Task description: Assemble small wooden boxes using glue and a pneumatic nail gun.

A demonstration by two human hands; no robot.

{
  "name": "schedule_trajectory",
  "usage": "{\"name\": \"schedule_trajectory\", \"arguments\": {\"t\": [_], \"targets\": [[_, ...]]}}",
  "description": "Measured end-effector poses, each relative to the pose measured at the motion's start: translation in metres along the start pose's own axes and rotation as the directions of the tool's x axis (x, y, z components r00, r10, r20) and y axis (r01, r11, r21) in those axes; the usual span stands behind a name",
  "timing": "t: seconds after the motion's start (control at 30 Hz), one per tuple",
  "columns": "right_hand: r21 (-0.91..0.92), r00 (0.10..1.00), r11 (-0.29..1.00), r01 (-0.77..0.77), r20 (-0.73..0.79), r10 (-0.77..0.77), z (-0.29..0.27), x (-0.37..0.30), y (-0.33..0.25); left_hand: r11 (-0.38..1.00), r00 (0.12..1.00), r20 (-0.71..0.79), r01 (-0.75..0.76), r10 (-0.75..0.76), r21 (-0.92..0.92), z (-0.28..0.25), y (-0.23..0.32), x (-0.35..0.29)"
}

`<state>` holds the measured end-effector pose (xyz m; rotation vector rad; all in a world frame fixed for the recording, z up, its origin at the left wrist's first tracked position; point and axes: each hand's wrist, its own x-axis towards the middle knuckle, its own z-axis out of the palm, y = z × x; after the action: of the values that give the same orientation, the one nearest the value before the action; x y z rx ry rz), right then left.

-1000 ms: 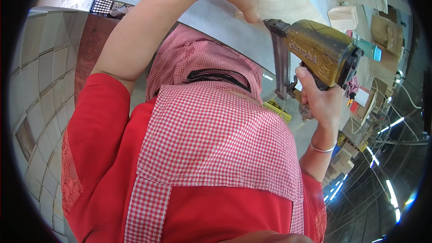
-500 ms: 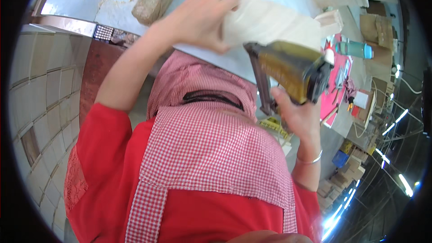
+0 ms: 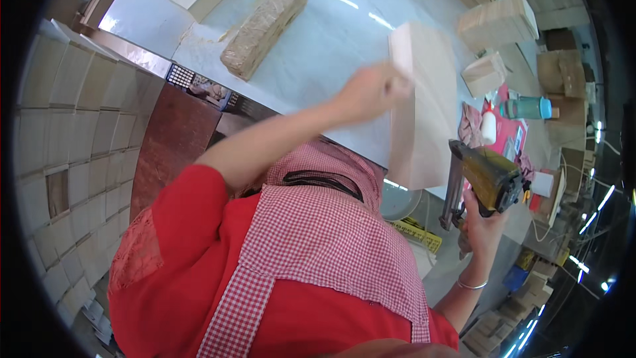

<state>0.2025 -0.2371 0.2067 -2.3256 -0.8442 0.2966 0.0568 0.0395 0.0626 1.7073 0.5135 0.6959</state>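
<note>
Nearest the camera, red sleeves and checked apron (image 3: 318,252), right hand (image 3: 482,229) closed around yellow nail gun (image 3: 487,182) at surface edge, left hand (image 3: 371,89) gripping pale wooden board (image 3: 424,113) on light surface (image 3: 331,33), wrapped block (image 3: 265,23) farther back, stacked wooden pieces (image 3: 500,23) beyond.

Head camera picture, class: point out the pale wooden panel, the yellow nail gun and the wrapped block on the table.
pale wooden panel (image 3: 424,109), head view, middle of its broad face
yellow nail gun (image 3: 489,179), head view, its body
wrapped block (image 3: 266,24), head view, its top
</note>
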Motion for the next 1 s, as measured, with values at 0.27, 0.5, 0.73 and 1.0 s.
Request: {"name": "schedule_trajectory", "arguments": {"t": [0.27,0.5,0.73,1.0], "targets": [[-0.048,0.972,0.973,-0.226,0.049,0.228,-0.035,-0.057,0.007,0.778,0.999,0.044,-0.022,-0.008,0.628,-0.018,-0.01,0.162],[0.043,0.971,0.977,-0.209,0.127,0.202,-0.022,-0.071,0.008,0.78,0.976,0.097,-0.215,0.196,0.588,-0.03,-0.056,0.197],[0.06,0.972,0.984,-0.165,0.176,0.153,-0.021,-0.057,0.007,0.769,0.972,0.106,-0.232,0.212,0.595,-0.029,-0.062,0.197],[0.047,0.978,0.988,-0.149,0.154,0.14,-0.025,-0.046,0.008,0.783,0.979,0.114,-0.202,0.168,0.589,-0.029,-0.059,0.195]]}}
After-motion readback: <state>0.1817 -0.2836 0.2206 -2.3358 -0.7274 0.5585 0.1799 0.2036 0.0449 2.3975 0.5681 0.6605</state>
